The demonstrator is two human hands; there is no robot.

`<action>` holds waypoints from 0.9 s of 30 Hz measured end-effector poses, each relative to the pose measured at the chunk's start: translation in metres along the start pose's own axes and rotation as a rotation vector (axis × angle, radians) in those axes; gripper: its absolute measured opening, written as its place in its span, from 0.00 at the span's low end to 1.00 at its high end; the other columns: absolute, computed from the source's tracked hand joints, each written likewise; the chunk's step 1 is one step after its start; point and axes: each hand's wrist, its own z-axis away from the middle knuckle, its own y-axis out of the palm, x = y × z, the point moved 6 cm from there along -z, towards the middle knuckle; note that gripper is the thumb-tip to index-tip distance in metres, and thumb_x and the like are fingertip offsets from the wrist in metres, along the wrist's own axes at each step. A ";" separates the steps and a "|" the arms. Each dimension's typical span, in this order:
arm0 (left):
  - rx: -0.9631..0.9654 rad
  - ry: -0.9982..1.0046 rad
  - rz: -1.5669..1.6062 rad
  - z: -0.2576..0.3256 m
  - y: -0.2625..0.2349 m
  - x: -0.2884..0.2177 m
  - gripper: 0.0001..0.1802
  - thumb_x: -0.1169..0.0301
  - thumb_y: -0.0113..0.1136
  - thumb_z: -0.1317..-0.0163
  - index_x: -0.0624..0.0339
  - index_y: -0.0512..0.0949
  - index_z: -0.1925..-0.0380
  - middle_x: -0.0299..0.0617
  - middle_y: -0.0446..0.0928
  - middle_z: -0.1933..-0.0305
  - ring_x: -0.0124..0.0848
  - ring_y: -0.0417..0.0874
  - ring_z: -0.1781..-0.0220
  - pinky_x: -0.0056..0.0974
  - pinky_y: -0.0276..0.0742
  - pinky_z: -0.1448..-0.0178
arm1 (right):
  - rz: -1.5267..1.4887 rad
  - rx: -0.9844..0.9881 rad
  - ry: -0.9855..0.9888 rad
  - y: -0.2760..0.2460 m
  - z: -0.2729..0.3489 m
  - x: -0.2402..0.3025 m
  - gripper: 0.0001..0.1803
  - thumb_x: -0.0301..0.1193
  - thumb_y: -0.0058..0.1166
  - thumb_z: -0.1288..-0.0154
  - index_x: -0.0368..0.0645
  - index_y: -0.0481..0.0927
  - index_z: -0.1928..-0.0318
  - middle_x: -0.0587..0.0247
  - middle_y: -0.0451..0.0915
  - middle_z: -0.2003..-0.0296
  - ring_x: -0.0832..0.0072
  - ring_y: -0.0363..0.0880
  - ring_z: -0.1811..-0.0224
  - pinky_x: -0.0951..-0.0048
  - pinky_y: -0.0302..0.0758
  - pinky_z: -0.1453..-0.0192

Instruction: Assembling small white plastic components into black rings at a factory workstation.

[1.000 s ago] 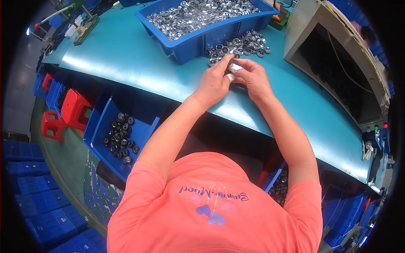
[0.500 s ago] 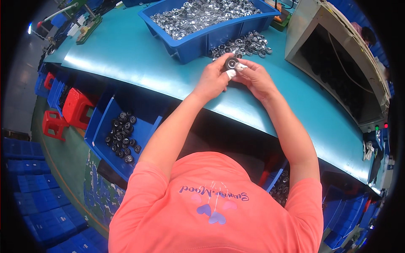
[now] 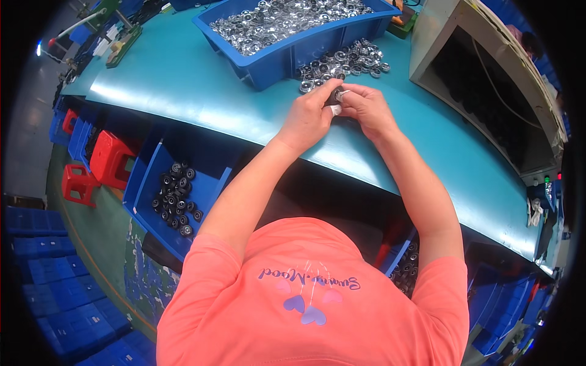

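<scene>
Over the front part of the teal table, both my hands close round one small black wheel [image 3: 334, 96]. It is tilted now and mostly covered by fingers. My left hand [image 3: 308, 119] grips it from the left, a white wrap on its thumb. From the right, the thumb and fingers of my right hand [image 3: 370, 113] pinch the same wheel; something pale at its thumb tip is too small to make out. Just beyond my fingertips lies a loose pile of clear and silvery wheel hubs [image 3: 354, 61].
Behind the pile stands a blue bin [image 3: 268, 67] full of similar clear pieces. A beige box-shaped machine [image 3: 421, 67] with a dark opening is at right. Below the table edge, a blue crate [image 3: 210, 183] holds black wheels [image 3: 177, 195]. Red stools [image 3: 110, 160] stand left.
The wheel has turned from showing its round face to lying tilted between my fingers. My right fingers have shifted on it. The view has moved slightly.
</scene>
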 end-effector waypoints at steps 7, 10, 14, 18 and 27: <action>0.042 -0.207 0.274 -0.001 0.000 0.015 0.27 0.81 0.59 0.40 0.57 0.74 0.38 0.44 0.85 0.57 0.30 0.85 0.60 0.35 0.80 0.63 | -0.051 0.054 0.016 0.012 0.007 0.009 0.24 0.23 0.56 0.38 0.27 0.77 0.42 0.54 0.83 0.53 0.71 0.84 0.54 0.71 0.82 0.48; 0.074 -0.282 0.341 0.000 0.003 0.019 0.28 0.81 0.59 0.39 0.57 0.73 0.36 0.37 0.83 0.61 0.21 0.80 0.67 0.29 0.76 0.70 | -0.015 0.067 0.044 0.010 0.006 0.009 0.23 0.24 0.57 0.38 0.28 0.77 0.43 0.54 0.82 0.52 0.70 0.84 0.54 0.71 0.82 0.47; 0.085 -0.262 0.292 -0.001 0.005 0.018 0.29 0.80 0.59 0.38 0.56 0.73 0.35 0.35 0.82 0.65 0.19 0.76 0.72 0.28 0.75 0.71 | 0.006 0.027 0.049 0.005 0.002 0.005 0.20 0.23 0.58 0.39 0.29 0.79 0.46 0.55 0.83 0.53 0.70 0.84 0.54 0.72 0.82 0.48; 0.092 -0.246 0.258 0.000 0.006 0.019 0.29 0.80 0.60 0.38 0.54 0.73 0.35 0.36 0.82 0.65 0.20 0.76 0.72 0.29 0.75 0.70 | 0.032 0.000 0.029 0.001 -0.001 0.002 0.19 0.21 0.59 0.40 0.30 0.79 0.48 0.55 0.83 0.54 0.70 0.85 0.55 0.71 0.83 0.49; 0.091 -0.151 0.210 -0.003 0.002 0.008 0.28 0.79 0.61 0.41 0.61 0.74 0.38 0.54 0.84 0.52 0.44 0.87 0.51 0.41 0.81 0.48 | 0.117 0.002 -0.002 -0.002 0.000 0.004 0.20 0.22 0.60 0.40 0.32 0.79 0.47 0.57 0.83 0.55 0.72 0.84 0.55 0.72 0.82 0.50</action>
